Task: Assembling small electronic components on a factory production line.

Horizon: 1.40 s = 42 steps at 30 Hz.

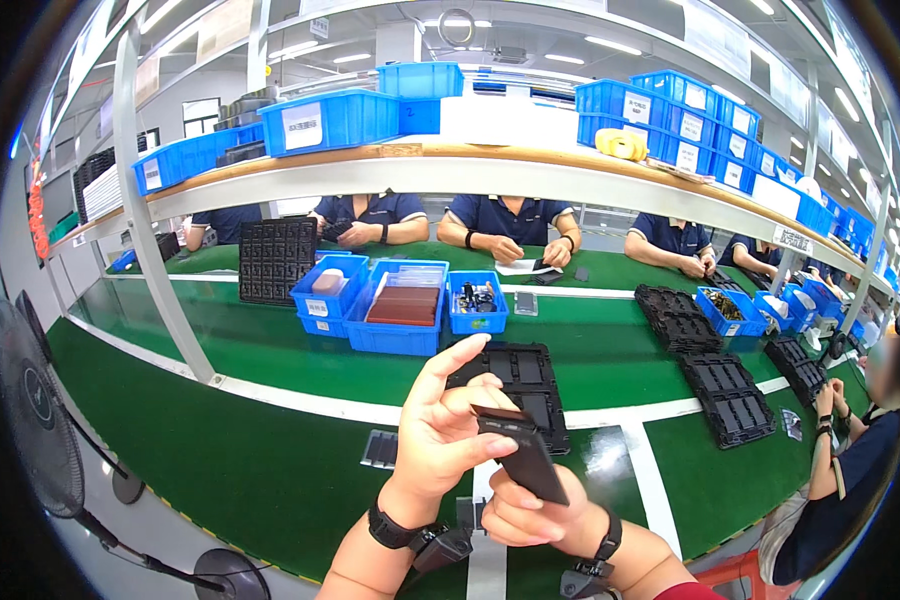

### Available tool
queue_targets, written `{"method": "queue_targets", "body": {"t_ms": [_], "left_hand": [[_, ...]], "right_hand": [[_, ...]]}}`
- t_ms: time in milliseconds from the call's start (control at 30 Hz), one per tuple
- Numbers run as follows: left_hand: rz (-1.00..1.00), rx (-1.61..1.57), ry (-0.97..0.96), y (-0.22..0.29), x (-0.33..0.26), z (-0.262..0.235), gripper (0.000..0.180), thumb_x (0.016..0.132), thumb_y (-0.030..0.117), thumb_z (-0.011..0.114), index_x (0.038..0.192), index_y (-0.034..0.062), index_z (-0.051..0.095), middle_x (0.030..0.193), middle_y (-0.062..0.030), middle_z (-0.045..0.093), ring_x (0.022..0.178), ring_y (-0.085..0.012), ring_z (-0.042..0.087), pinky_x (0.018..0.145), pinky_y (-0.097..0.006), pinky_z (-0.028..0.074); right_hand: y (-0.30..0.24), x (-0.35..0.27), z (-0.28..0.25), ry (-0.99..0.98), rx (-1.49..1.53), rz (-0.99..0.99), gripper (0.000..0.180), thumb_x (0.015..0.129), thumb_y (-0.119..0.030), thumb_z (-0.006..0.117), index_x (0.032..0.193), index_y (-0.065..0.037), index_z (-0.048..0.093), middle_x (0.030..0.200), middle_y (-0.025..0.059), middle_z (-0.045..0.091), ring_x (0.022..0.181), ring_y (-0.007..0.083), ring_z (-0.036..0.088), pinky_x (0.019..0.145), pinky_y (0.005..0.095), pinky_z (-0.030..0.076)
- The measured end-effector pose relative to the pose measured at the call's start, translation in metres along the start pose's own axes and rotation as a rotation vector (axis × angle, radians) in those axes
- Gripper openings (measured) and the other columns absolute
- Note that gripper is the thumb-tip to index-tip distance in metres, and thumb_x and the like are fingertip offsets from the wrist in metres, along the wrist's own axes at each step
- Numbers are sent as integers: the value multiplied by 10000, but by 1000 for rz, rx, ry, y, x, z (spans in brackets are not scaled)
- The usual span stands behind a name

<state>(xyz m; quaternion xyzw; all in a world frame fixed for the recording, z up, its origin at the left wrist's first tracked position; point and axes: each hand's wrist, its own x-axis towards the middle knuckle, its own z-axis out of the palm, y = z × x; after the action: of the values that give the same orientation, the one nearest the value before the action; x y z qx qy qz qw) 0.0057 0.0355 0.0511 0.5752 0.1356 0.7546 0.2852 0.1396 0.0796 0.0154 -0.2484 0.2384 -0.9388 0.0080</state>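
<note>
A flat, dark rectangular part (525, 455) is held up in front of the wearer, above the near edge of a long green table (270, 470). The part is gripped by both bare hands. The left hand (440, 435) is closed on its upper end, with the thumb pressed on the near face and the fingers curled behind; the index finger is raised and points away. The right hand (530, 515) is closed around the lower end from below, so its grip is narrow and full. A dark strap is worn on each wrist.

The part is tilted, upper end to the left and lower end to the right, and sits between the two grips, touching both. It is clear of the table.

Since only its ends are pinched, the part could probably slip or twist if either grip were loosened, and it would drop onto the table or the black moulded tray (520, 385) just beyond the hands.

Farther off, blue bins (395, 305) are set in a group, and more black trays (725, 395) are laid out to the right. On the far side, several seated people in dark blue shirts are working beneath a shelf of blue crates (330, 120). A fan (35, 420) stands at the near left.
</note>
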Motion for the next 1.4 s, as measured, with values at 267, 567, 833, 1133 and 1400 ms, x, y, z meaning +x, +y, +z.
{"method": "queue_targets", "body": {"t_ms": [267, 567, 833, 1133, 1400], "left_hand": [[-45, 368, 332, 33, -6, 24, 513, 710, -37, 703, 1160, -40, 457, 886, -130, 644, 809, -144, 615, 712, -242, 499], [-354, 4, 211, 42, -4, 22, 267, 795, 27, 610, 1049, -56, 592, 1188, -129, 502, 938, -149, 563, 702, -213, 500], [-324, -3, 113, 39, -7, 17, 442, 848, 264, 547, 1113, -89, 538, 1203, -169, 503, 982, -199, 544, 814, -304, 463], [-444, -235, 264, 38, -5, 11, 953, 844, 691, 127, 1064, -133, 551, 1096, -247, 571, 997, -303, 562, 933, -403, 395], [-130, 769, -247, 41, -9, 15, 535, 848, 294, 578, 1247, -42, 457, 1216, -184, 521, 1126, -261, 506, 964, -383, 373]], "right_hand": [[-25, 12, 41, 623, -1866, -484, 167, 831, -107, 616, 931, 26, 604, 761, 110, 651, 663, 150, 633, 584, 266, 484], [-16, 17, 33, 556, -1847, -590, 73, 797, -22, 610, 852, 25, 611, 634, 101, 613, 481, 142, 561, 448, 256, 421], [-13, 16, 37, 604, -1409, -409, 119, 863, -67, 567, 917, 36, 593, 697, 87, 651, 628, 126, 637, 567, 231, 501], [-19, 14, 26, 456, -761, -205, 236, 916, -184, 500, 976, 39, 550, 763, 131, 630, 633, 212, 649, 582, 287, 540], [-10, 22, 11, 562, -850, -463, 269, 893, -214, 529, 952, 49, 549, 792, 137, 617, 668, 211, 616, 616, 317, 519]]}}
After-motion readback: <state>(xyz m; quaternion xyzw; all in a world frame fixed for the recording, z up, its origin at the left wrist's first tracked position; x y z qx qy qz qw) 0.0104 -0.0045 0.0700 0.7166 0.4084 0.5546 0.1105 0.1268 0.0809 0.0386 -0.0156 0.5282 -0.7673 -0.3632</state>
